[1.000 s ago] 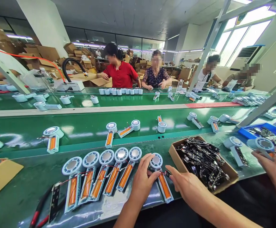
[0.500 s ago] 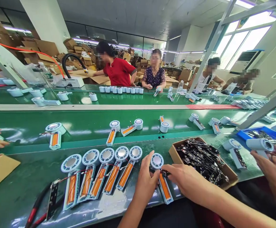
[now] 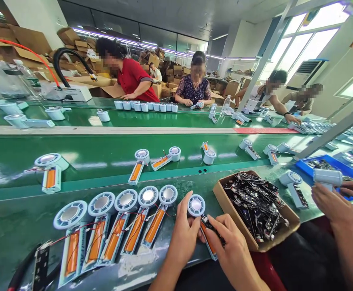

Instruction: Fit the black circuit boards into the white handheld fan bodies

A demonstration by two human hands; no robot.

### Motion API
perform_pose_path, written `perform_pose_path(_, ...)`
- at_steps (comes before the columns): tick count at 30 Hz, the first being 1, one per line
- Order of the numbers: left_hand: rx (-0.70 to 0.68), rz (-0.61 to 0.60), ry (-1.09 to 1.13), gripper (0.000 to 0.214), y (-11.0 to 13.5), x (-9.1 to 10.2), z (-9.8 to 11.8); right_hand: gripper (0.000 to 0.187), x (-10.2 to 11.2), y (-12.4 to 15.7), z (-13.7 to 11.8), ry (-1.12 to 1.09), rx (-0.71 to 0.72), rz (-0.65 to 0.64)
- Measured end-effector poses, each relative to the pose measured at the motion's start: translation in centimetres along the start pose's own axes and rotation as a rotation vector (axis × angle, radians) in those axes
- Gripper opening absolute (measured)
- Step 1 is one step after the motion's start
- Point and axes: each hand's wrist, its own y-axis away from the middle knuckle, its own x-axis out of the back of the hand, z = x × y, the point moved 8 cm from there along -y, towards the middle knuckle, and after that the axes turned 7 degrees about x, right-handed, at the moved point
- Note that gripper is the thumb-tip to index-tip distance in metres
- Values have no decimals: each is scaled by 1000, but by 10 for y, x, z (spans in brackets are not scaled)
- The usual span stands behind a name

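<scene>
The left hand's [image 3: 184, 228] grip is closed around the neck of a pale blue fan unit [image 3: 196, 205], right of the lower middle of the frame. Beside it, the right hand [image 3: 232, 248] has its grip pinched on a black circuit board [image 3: 212, 227], held over the unit's handle, where an orange cell [image 3: 210, 244] shows. The unit's round head faces up on the green counter [image 3: 191, 185].

Just right of the hands stands a cardboard box [image 3: 229, 205] heaped with black boards [image 3: 252, 202]. Left of them, five similar units [image 3: 140, 220] lie in a slanted row, orange cells exposed; another board [image 3: 41, 264] lies at the lower left. A co-worker's hand [image 3: 335, 204] supports a unit at the right edge. Across the middle, more units lie spread along a green belt [image 3: 103, 151].
</scene>
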Motion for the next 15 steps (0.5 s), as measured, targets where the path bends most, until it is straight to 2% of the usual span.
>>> perform_pose_path(2,22,-51,28,69,3,1,1,27,-3,0,-2,3,-1,19)
perform_pose_path(10,28,-71,-17,64,5,9,2,27,-8,2,-2,80,-34,147)
perform_pose_path(15,-34,62,-183,74,2,10,3,28,-12,4,-1,123,-45,205)
